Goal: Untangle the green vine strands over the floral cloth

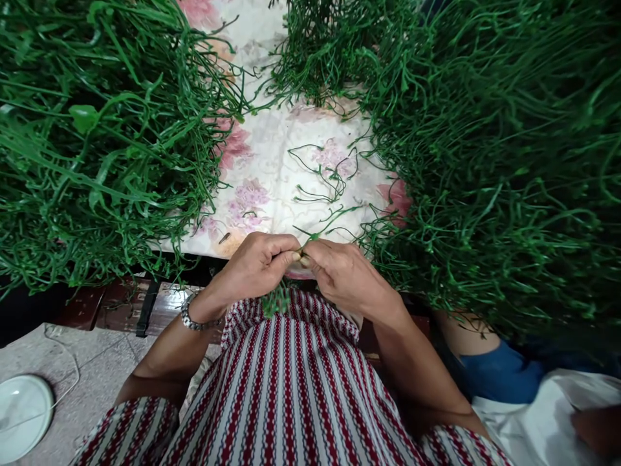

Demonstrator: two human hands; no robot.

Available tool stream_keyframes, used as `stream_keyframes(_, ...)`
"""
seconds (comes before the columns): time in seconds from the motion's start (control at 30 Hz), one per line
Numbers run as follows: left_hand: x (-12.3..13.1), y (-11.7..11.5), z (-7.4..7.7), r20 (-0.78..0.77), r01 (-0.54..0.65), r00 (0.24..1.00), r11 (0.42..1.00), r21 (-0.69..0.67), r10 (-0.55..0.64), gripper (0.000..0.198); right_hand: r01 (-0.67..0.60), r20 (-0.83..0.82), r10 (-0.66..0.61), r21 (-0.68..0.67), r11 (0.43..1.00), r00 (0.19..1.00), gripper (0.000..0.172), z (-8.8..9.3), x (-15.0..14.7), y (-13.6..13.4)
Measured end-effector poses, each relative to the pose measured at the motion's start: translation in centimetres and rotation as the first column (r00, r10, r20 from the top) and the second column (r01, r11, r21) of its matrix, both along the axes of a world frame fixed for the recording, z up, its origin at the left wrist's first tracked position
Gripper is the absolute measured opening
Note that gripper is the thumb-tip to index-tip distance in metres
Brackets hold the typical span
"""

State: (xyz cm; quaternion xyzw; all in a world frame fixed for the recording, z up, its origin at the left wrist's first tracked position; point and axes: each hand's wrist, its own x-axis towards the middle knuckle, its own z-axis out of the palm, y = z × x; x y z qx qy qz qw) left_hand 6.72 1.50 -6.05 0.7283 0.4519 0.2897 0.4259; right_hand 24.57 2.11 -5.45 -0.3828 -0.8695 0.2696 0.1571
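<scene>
My left hand (257, 262) and my right hand (342, 272) meet at the table's near edge, thumbs and fingertips pinched together around thin green stems (315, 237). A small bunch of green tips (275, 302) hangs below my left hand, blurred against the striped shirt. Between my fingertips, the stems are mostly hidden. Beyond my hands, several loose curly stems (334, 188) lie on the flowered tablecloth (276, 149).
A big heap of green stems (107, 149) covers the table's left side. Another heap (495, 168) fills the right and hangs over the edge. Someone's knee in blue cloth (504, 372) is at lower right. A round white object with a cord (24, 417) sits at lower left.
</scene>
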Motion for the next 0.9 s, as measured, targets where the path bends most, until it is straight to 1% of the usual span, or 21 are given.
stream_keyframes(0.07, -0.3, 0.2, 0.4, 0.158, 0.089, 0.985, 0.989, -0.118, -0.070, 0.023, -0.111, -0.164, 0.092, -0.111, 0.988, 0.982, 0.024, 0.0, 0.3, 0.3)
stream_keyframes(0.13, -0.6, 0.3, 0.6, 0.313, 0.157, 0.946, 0.963, -0.221, -0.082, 0.024, -0.225, -0.331, 0.140, -0.236, 0.945, 0.933, 0.031, -0.2, 0.4, 0.6)
stream_keyframes(0.17, -0.6, 0.3, 0.6, 0.375, 0.177, 0.925, 0.948, -0.265, -0.068, 0.024, -0.273, -0.403, 0.138, -0.299, 0.914, 0.905, 0.034, -0.4, 0.4, 0.7)
stream_keyframes(0.23, -0.6, 0.2, 0.6, 0.460, 0.207, 0.888, 0.912, -0.353, -0.024, 0.024, -0.355, -0.534, 0.092, -0.415, 0.838, 0.841, 0.036, -0.9, 0.3, 0.6)
stream_keyframes(0.3, -0.6, 0.1, 0.5, 0.521, 0.244, 0.853, 0.871, -0.426, 0.016, 0.024, -0.418, -0.637, -0.009, -0.517, 0.747, 0.771, 0.037, -1.4, 0.1, 0.4)
stream_keyframes(0.37, -0.5, 0.0, 0.4, 0.570, 0.279, 0.820, 0.836, -0.473, 0.049, 0.021, -0.463, -0.679, -0.115, -0.605, 0.648, 0.725, 0.037, -1.9, -0.2, 0.1)
stream_keyframes(0.43, -0.5, -0.2, 0.2, 0.606, 0.306, 0.792, 0.810, -0.501, 0.075, 0.017, -0.482, -0.668, -0.182, -0.674, 0.560, 0.721, 0.036, -2.4, -0.3, -0.1)
stream_keyframes(0.5, -0.6, -0.3, -0.3, 0.617, 0.318, 0.781, 0.786, -0.530, 0.100, 0.015, -0.519, -0.671, -0.203, -0.700, 0.492, 0.713, 0.034, -2.9, -0.2, -0.3)
stream_keyframes(0.53, -0.6, -0.3, -0.7, 0.623, 0.322, 0.773, 0.774, -0.545, 0.116, 0.015, -0.563, -0.701, -0.210, -0.685, 0.462, 0.681, 0.035, -3.0, -0.2, -0.3)
stream_keyframes(0.57, -0.6, -0.4, -1.1, 0.636, 0.325, 0.759, 0.763, -0.559, 0.142, 0.016, -0.620, -0.746, -0.209, -0.649, 0.441, 0.632, 0.037, -3.1, -0.1, -0.3)
stream_keyframes(0.6, -0.6, -0.4, -1.4, 0.652, 0.321, 0.737, 0.754, -0.573, 0.181, 0.018, -0.671, -0.792, -0.200, -0.599, 0.438, 0.577, 0.039, -3.0, 0.1, -0.2)
stream_keyframes(0.63, -0.5, -0.4, -1.7, 0.668, 0.310, 0.709, 0.751, -0.583, 0.226, 0.020, -0.693, -0.825, -0.191, -0.554, 0.461, 0.532, 0.040, -2.9, 0.2, 0.0)
stream_keyframes(0.67, -0.5, -0.4, -1.9, 0.679, 0.288, 0.682, 0.752, -0.593, 0.274, 0.021, -0.678, -0.836, -0.173, -0.528, 0.511, 0.521, 0.040, -2.6, 0.4, 0.1)
stream_keyframes(0.7, -0.4, -0.3, -2.0, 0.681, 0.255, 0.662, 0.760, -0.598, 0.314, 0.022, -0.625, -0.822, -0.145, -0.521, 0.581, 0.550, 0.038, -2.3, 0.6, 0.3)
stream_keyframes(0.77, -0.2, -0.2, -1.7, 0.660, 0.157, 0.660, 0.793, -0.588, 0.359, 0.021, -0.459, -0.731, -0.090, -0.515, 0.724, 0.677, 0.032, -1.6, 0.9, 0.6)
stream_keyframes(0.8, -0.1, 0.0, -1.5, 0.644, 0.101, 0.667, 0.811, -0.576, 0.374, 0.020, -0.382, -0.679, -0.078, -0.500, 0.778, 0.730, 0.029, -1.3, 1.0, 0.6)
stream_keyframes(0.83, 0.0, 0.1, -1.2, 0.626, 0.043, 0.674, 0.824, -0.564, 0.393, 0.019, -0.318, -0.637, -0.076, -0.481, 0.817, 0.767, 0.028, -1.0, 1.0, 0.6)
stream_keyframes(0.87, 0.1, 0.3, -1.0, 0.606, -0.017, 0.676, 0.831, -0.555, 0.419, 0.018, -0.264, -0.612, -0.098, -0.473, 0.840, 0.785, 0.026, -0.9, 1.1, 0.5)
stream_keyframes(0.9, 0.1, 0.4, -0.8, 0.589, -0.074, 0.675, 0.836, -0.544, 0.444, 0.017, -0.209, -0.598, -0.146, -0.483, 0.850, 0.788, 0.024, -0.9, 1.1, 0.4)
